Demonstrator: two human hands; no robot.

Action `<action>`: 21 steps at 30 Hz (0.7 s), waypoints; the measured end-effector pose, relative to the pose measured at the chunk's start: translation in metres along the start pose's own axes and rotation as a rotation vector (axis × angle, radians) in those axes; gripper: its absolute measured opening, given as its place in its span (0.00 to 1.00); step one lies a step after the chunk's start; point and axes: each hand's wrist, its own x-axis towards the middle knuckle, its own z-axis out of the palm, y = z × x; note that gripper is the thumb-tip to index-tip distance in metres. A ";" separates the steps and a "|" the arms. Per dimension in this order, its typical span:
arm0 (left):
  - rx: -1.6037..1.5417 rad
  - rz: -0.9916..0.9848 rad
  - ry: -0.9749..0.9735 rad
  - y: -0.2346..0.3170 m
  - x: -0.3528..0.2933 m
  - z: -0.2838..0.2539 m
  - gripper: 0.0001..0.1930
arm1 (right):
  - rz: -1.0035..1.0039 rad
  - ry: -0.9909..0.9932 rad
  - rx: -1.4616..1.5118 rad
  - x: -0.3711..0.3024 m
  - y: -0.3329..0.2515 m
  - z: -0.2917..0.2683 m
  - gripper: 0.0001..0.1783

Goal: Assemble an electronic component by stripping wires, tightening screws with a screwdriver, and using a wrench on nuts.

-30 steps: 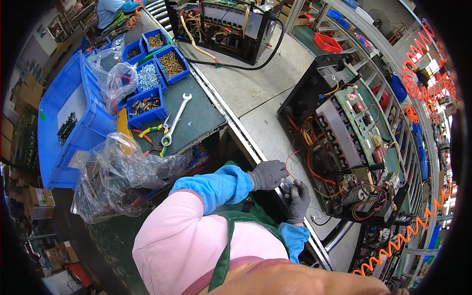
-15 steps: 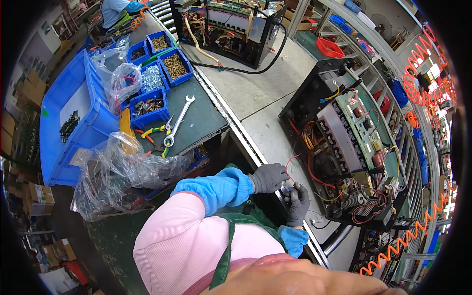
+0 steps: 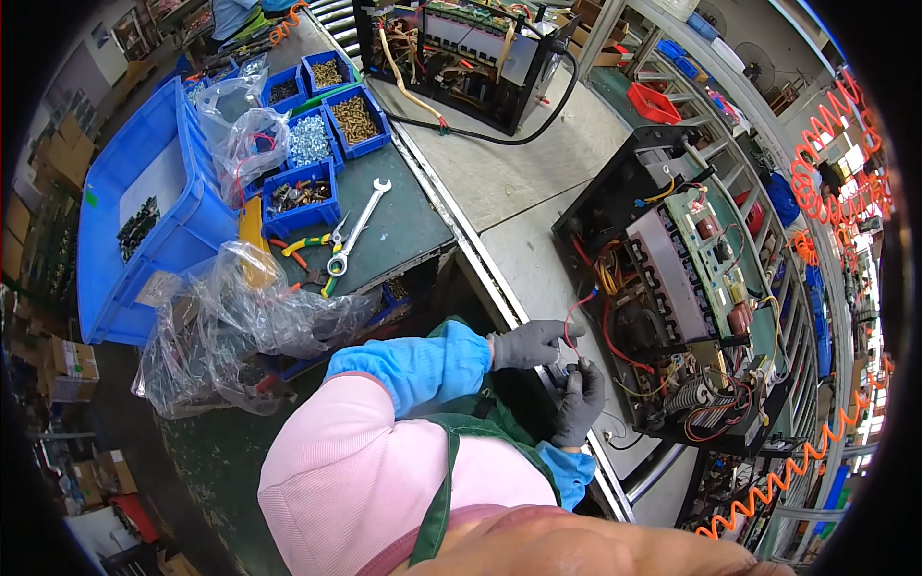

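Both my hands wear grey gloves and meet at the near edge of the metal-topped line. A short red wire (image 3: 572, 314) with a blue terminal at its far end arches up between them. My right hand (image 3: 578, 411) pinches the wire's lower end at thumb and forefinger. From the left, my left hand (image 3: 525, 347) reaches in, its fingers closed against the wire. A small pale part shows between the hands, too small to name. Just beyond stands an opened black-framed electrical unit (image 3: 663, 298) with circuit boards, coils and loose wires.
On the green bench (image 3: 408, 226) at left lie a combination wrench (image 3: 361, 223), pliers (image 3: 300, 248) and a clear plastic bag (image 3: 250, 326). Blue bins of screws (image 3: 354, 120) and a large blue tub (image 3: 144, 278) stand there. A second unit (image 3: 461, 58) sits farther up the line.
The view has shifted slightly. The red wire now stands higher, its blue terminal visible past my left fingers. My left fingers stretch farther over toward my right hand.
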 end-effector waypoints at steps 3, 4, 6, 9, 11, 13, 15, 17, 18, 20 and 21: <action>-0.287 -0.052 -0.042 0.014 -0.007 -0.008 0.28 | 0.005 -0.017 -0.040 -0.001 -0.018 0.008 0.16; -0.385 -0.138 -0.049 0.026 -0.014 -0.013 0.27 | -0.051 -0.030 -0.077 0.001 -0.021 0.013 0.16; -0.229 -0.113 0.052 0.045 -0.025 -0.024 0.22 | -0.125 -0.039 -0.235 0.006 -0.018 0.016 0.15; -0.395 -0.193 0.174 0.047 -0.037 -0.035 0.19 | -0.145 -0.116 -0.332 0.010 -0.035 0.035 0.15; -0.347 -0.179 0.188 0.057 -0.039 -0.038 0.18 | -0.107 -0.143 -0.182 0.013 -0.016 0.036 0.14; -0.259 -0.137 0.219 0.052 -0.040 -0.046 0.16 | -0.134 -0.165 -0.174 0.016 -0.015 0.042 0.13; -0.313 -0.107 0.312 0.053 -0.043 -0.055 0.15 | -0.173 -0.154 -0.153 0.018 -0.020 0.052 0.14; -0.336 -0.044 0.396 0.049 -0.049 -0.068 0.14 | -0.070 -0.125 -0.112 0.016 -0.020 0.052 0.16; -0.315 -0.023 0.440 0.057 -0.052 -0.075 0.14 | -0.026 -0.122 -0.085 0.019 -0.021 0.053 0.17; -0.261 0.021 0.530 0.079 -0.058 -0.088 0.14 | -0.076 -0.174 -0.238 0.021 -0.006 0.042 0.18; -0.207 0.067 0.549 0.078 -0.061 -0.102 0.14 | -0.039 -0.194 -0.246 0.019 -0.005 0.043 0.17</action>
